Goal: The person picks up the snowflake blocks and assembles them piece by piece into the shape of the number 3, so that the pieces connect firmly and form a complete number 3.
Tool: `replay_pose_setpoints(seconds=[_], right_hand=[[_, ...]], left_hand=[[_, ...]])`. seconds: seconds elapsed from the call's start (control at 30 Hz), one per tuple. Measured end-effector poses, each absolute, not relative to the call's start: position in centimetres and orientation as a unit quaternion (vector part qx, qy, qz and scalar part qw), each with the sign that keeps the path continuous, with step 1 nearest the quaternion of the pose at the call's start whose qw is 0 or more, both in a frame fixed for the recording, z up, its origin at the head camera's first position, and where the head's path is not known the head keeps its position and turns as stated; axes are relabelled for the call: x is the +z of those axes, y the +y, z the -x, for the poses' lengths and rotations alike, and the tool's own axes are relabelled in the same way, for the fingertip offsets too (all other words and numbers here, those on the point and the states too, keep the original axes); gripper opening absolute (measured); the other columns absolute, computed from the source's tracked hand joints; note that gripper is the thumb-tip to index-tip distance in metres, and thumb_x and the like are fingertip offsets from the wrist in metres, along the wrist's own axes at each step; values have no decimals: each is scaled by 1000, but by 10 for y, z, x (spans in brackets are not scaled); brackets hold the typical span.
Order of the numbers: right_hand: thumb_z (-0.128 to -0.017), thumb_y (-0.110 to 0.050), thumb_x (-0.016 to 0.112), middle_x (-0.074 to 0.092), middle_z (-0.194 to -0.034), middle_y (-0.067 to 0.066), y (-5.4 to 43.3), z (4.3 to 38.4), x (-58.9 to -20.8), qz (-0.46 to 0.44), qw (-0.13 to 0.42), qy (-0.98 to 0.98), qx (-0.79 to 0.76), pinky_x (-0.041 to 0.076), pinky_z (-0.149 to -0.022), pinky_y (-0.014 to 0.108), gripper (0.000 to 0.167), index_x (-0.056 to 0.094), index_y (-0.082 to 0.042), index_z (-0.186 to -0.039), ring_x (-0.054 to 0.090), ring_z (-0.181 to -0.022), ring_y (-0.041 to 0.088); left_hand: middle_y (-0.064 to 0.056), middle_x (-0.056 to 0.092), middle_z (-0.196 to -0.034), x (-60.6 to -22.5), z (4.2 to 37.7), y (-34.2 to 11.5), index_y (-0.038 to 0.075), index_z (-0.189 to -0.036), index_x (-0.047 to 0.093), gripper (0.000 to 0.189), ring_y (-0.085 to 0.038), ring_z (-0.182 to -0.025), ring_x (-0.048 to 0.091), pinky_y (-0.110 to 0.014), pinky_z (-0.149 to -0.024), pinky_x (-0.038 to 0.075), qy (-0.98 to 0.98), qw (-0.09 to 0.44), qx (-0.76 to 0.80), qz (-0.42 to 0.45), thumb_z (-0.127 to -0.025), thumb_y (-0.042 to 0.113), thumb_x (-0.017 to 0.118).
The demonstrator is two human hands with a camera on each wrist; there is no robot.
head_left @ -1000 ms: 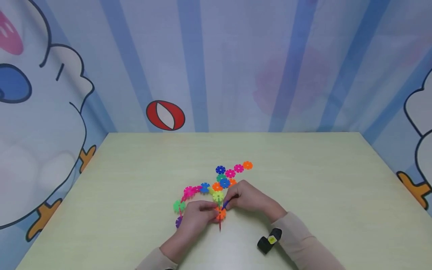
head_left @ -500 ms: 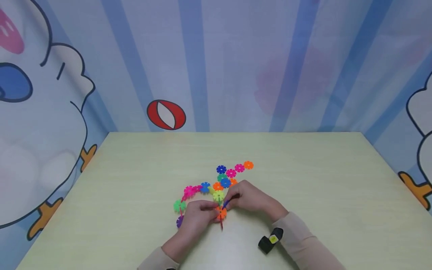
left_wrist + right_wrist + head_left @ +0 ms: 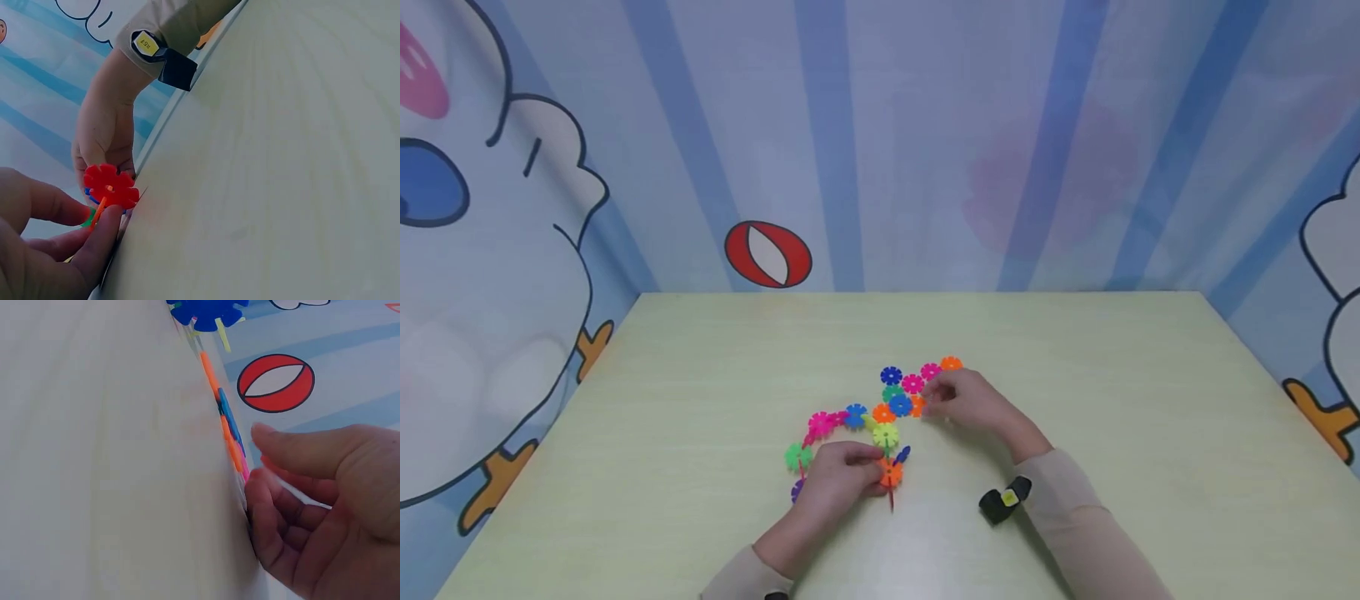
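Pinching orange disc (image 3: 892,473) in left hand (image 3: 842,479); apparently joined to blue disc (image 3: 902,455). Likely left: flat discs (image 3: 900,406) near empty, half-open right hand (image 3: 973,404).

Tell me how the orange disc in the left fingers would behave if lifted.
The orange disc is probably light, since it looks thin. It seems stiff, showing no bend in the left fingers. The red disc and dark blue disc would likely follow, as both appear joined.
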State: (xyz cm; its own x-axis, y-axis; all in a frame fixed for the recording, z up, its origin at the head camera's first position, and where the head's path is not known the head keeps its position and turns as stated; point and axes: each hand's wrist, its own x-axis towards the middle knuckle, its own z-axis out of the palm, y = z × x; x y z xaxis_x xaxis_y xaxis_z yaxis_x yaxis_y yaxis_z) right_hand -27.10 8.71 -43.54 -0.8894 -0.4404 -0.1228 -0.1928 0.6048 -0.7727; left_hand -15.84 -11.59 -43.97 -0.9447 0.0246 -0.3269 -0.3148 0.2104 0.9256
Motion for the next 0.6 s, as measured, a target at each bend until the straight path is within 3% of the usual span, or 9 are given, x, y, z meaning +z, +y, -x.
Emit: replay_pose_setpoints(seconds=[0.17, 0.3, 0.6], right_hand=[[-81, -16, 77, 54, -75, 3, 76, 278, -436, 168, 155, 895, -384, 41, -59, 26, 27, 67, -6, -104, 48, -66, 17], [-79, -19, 80, 52, -74, 3, 71, 279, -435, 166, 156, 903, -363, 40, -60, 26, 30, 67, -6, -103, 47, -67, 17], [-79, -17, 79, 55, -82, 4, 71, 279, -434, 155, 148, 919, -330, 44, -68, 28, 25, 67, -5, -97, 49, -78, 19]], left_hand=[[-11, 68, -103, -439, 160, -116, -5, -116, 65, 32, -13, -72, 68, -29, -69, 58, 781, 146, 600, 94, -89, 13, 67], [-7, 69, -97, -439, 162, -115, -2, -115, 67, 40, -13, -70, 67, -29, -70, 58, 789, 156, 587, 87, -86, 25, 73], [-9, 71, -93, -439, 164, -116, -8, -116, 64, 44, -15, -68, 69, -30, -71, 58, 784, 167, 594, 71, -81, 16, 78]])
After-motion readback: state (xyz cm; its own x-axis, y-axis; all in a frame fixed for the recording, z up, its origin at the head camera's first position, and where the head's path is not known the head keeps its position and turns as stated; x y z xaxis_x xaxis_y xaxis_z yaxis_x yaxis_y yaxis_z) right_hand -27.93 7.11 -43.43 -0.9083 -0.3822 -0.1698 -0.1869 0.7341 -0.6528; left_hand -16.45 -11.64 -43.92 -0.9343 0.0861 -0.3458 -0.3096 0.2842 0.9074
